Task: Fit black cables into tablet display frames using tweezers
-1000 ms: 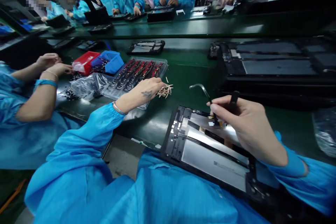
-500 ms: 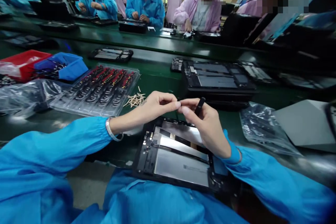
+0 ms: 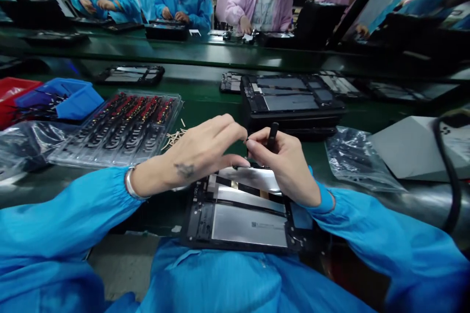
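Note:
An opened tablet (image 3: 235,222) with a silver battery lies on my lap at the table's front edge. Above its top edge my left hand (image 3: 200,149) and my right hand (image 3: 284,161) meet fingertip to fingertip. My right hand holds a thin black tool (image 3: 272,136) that sticks up between its fingers. My left hand pinches something very small at the tool's tip; what it is cannot be made out. A little heap of small tan strips (image 3: 175,136) lies on the green table just behind my left hand.
A clear tray of red and black parts (image 3: 121,124) sits at left, with a blue bin (image 3: 64,98), a red bin (image 3: 11,90) and plastic bags (image 3: 358,159) around. A stack of opened tablets (image 3: 290,102) stands behind my hands. Other workers sit across the green table.
My left hand came from the tan strips to meet my right hand over the tablet. The view swung right and the hands closed up together.

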Demonstrator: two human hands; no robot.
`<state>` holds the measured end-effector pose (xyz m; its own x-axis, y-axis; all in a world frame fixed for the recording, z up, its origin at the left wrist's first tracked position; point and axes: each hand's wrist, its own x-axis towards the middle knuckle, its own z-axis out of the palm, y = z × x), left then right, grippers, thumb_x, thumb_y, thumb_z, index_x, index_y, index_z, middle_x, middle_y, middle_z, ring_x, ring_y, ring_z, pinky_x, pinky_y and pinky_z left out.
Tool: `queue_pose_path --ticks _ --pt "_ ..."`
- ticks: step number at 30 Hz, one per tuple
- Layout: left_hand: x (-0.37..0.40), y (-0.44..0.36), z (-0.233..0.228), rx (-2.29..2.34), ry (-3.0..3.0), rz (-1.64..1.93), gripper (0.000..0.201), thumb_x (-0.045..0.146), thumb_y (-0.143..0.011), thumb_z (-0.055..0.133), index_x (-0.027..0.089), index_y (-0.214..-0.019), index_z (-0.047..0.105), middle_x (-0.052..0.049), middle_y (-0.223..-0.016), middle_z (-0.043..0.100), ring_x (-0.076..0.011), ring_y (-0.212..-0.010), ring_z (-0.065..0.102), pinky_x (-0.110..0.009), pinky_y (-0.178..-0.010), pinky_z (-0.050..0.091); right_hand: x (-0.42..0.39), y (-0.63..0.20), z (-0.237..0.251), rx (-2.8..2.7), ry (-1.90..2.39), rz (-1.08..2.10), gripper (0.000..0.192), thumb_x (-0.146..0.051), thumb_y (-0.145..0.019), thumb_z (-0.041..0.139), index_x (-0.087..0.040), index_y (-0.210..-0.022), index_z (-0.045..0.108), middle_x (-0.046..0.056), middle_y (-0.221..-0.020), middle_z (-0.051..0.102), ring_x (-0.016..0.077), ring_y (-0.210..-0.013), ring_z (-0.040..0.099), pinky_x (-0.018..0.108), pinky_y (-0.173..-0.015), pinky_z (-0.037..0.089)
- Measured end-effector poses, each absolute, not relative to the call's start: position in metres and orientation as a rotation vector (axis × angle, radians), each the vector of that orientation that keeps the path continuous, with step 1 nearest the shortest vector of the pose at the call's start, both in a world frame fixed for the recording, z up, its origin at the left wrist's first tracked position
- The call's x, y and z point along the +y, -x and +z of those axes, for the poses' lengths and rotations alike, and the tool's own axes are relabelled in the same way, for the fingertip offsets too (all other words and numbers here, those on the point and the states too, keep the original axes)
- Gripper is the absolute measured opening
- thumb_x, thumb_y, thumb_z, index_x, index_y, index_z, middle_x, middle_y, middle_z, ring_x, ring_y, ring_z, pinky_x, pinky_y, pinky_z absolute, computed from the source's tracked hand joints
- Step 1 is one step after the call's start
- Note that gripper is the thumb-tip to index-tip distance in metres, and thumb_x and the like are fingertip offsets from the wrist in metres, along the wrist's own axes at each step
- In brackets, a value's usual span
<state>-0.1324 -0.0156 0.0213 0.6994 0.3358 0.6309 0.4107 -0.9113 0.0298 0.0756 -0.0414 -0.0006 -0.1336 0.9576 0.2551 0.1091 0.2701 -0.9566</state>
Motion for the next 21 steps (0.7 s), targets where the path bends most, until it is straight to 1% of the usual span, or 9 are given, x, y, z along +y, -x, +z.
queue_pose_path --ticks 2,4,6,8,12,16,19,21 --pt "-0.020 0.127 0.024 -0.516 2.664 -0.976 0.032 0.047 -0.105 0.046 0.017 -0.111 0.054 -0.006 -0.094 0.062 -0.0173 -0.086 0.061 -0.028 -0.075 0.052 -0.041 -0.076 0.000 -1.483 1.030 1.028 0.020 -0.034 -0.086 0.074 -0.017 -0.079 0.067 -0.003 -0.062 0.062 0.0075 -0.056 0.047 0.025 -0.055 0.037" --pt "-0.022 0.122 0.025 -0.526 2.547 -0.957 0.021 0.035 -0.107 0.047 0.016 -0.108 0.057 -0.007 -0.092 0.064 -0.0173 -0.083 0.061 -0.028 -0.074 0.052 -0.042 -0.077 0.000 -1.476 1.020 1.018 0.020 -0.035 -0.086 0.074 -0.017 -0.079 0.067 -0.003 -0.063 0.062 0.0076 -0.056 0.046 0.025 -0.055 0.037" --pt "-0.022 0.119 0.026 -0.548 2.433 -0.909 0.013 0.023 -0.105 0.049 0.015 -0.103 0.059 -0.007 -0.090 0.065 -0.0178 -0.080 0.061 -0.029 -0.071 0.052 -0.043 -0.076 0.000 -1.473 1.011 1.011 0.019 -0.033 -0.085 0.076 -0.017 -0.078 0.067 -0.003 -0.063 0.062 0.0077 -0.056 0.046 0.025 -0.055 0.037" --pt "-0.021 0.117 0.026 -0.550 2.358 -0.849 0.011 0.017 -0.102 0.050 0.014 -0.098 0.061 -0.008 -0.088 0.066 -0.0184 -0.078 0.061 -0.030 -0.069 0.051 -0.046 -0.075 0.002 -1.472 1.001 1.001 0.018 -0.031 -0.084 0.076 -0.017 -0.077 0.067 -0.003 -0.063 0.062 0.0077 -0.057 0.047 0.025 -0.056 0.038" --pt "-0.023 0.115 0.025 -0.571 2.323 -0.790 0.013 0.013 -0.100 0.051 0.014 -0.095 0.062 -0.008 -0.087 0.067 -0.0180 -0.076 0.061 -0.030 -0.068 0.051 -0.050 -0.074 0.004 -1.514 0.995 0.938 0.015 -0.027 -0.086 0.072 -0.017 -0.077 0.066 -0.003 -0.065 0.063 0.0078 -0.058 0.048 0.024 -0.057 0.040" --pt "-0.024 0.113 0.024 -0.562 2.317 -0.810 0.012 0.009 -0.098 0.052 0.012 -0.095 0.063 -0.008 -0.085 0.068 -0.0183 -0.074 0.061 -0.030 -0.066 0.052 -0.050 -0.076 0.004 -1.596 1.012 0.802 0.015 -0.027 -0.089 0.068 -0.018 -0.077 0.066 -0.002 -0.067 0.063 0.0093 -0.061 0.052 0.024 -0.056 0.041" --pt "-0.027 0.109 0.026 -0.566 2.314 -0.764 0.015 0.012 -0.099 0.051 0.013 -0.093 0.064 -0.008 -0.083 0.068 -0.0188 -0.074 0.062 -0.031 -0.065 0.052 -0.054 -0.078 0.005 -1.648 1.042 0.733 0.016 -0.029 -0.090 0.068 -0.018 -0.078 0.067 -0.001 -0.068 0.064 0.0111 -0.063 0.055 0.025 -0.057 0.043" --pt "-0.034 0.110 0.030 -0.608 2.361 -0.697 0.023 0.016 -0.102 0.045 0.015 -0.091 0.064 -0.006 -0.084 0.068 -0.0181 -0.074 0.063 -0.032 -0.065 0.052 -0.061 -0.077 0.006 -1.686 1.071 0.703 0.015 -0.030 -0.090 0.069 -0.019 -0.079 0.068 0.000 -0.069 0.066 0.0123 -0.064 0.057 0.026 -0.058 0.044"
